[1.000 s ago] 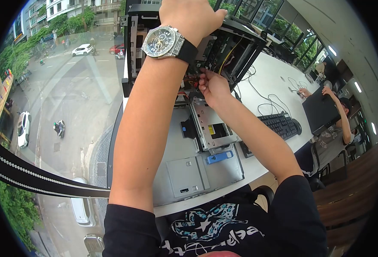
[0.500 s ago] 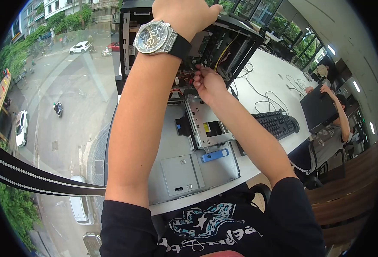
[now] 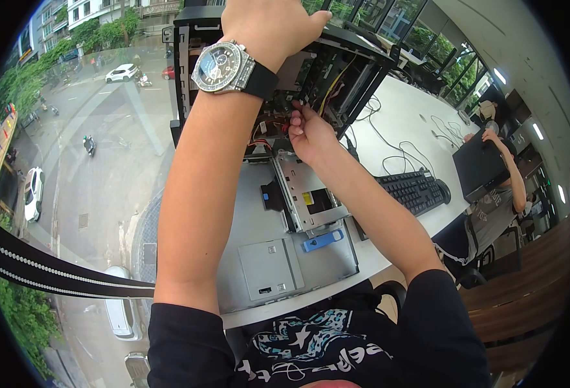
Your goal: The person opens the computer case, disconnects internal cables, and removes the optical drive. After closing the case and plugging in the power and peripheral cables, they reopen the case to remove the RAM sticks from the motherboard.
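Note:
My left hand [image 3: 275, 26], with a watch [image 3: 223, 66] on its wrist, reaches over the top of an opened desktop computer case [image 3: 356, 40]. Its thumb sticks out to the side; the other fingers are cut off by the upper edge of the view. Inside the case, my right hand [image 3: 312, 134] is closed, thumb and fingers pinched together near the circuit board and thin cables. What they pinch, if anything, is too small to make out. Red and orange wires [image 3: 259, 137] run beside it. A metal drive cage [image 3: 304, 194] lies below my right hand.
Below the drive cage is a metal side panel [image 3: 268, 268] with a blue latch [image 3: 322, 240]. A black keyboard [image 3: 411, 192] and loose cables [image 3: 401, 152] lie on the white table [image 3: 388, 116]. At right another person [image 3: 492, 213] holds a black flat case [image 3: 481, 167]. A window is on the left.
The view has shifted slightly, so the case and panel appear a little further left. My right hand stays pinched inside the case, its fingers slightly turned. My left hand stays over the case.

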A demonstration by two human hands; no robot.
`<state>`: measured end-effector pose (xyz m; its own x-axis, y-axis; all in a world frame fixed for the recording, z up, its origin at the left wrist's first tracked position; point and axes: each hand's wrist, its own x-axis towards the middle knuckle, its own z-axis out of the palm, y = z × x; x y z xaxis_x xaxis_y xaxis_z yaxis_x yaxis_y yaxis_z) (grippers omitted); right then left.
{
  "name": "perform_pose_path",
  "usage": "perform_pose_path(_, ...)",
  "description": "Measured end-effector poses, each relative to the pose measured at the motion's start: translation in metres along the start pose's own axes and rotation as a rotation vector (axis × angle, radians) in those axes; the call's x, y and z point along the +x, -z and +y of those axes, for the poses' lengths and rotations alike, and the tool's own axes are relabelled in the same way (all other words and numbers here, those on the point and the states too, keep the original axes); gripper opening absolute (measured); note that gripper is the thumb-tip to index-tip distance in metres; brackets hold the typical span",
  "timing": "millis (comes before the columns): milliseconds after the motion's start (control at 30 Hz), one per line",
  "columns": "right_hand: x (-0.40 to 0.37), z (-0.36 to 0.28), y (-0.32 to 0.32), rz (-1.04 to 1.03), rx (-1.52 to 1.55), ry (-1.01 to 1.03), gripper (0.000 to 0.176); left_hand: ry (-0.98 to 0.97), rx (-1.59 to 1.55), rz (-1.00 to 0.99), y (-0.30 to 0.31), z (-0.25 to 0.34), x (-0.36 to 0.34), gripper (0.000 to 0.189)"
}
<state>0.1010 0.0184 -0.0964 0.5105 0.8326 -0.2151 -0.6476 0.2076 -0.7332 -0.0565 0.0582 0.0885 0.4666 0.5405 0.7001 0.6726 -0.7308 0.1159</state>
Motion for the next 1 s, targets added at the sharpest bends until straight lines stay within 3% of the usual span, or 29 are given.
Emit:
perform_pose_path(233,-0.004,0.001,-0.002,0.018,-0.006,0.006,0.021,-0.063,-0.029,0.107,0.001,-0.003,-0.008,0.059)
perform_pose_path(567,-0.01,0.001,-0.01,0.072,-0.135,0.066,0.017,-0.035,-0.01,0.085,0.002,-0.001,-0.009,0.061)
perform_pose_path(767,-0.005,-0.001,-0.011,0.095,-0.142,0.028,0.015,-0.032,0.036,-0.033,0.006,0.002,-0.008,0.061)
perform_pose_path(1000,-0.005,0.001,-0.007,0.056,-0.11,0.064,0.016,-0.049,0.034,0.02,0.0,0.001,-0.008,0.062)
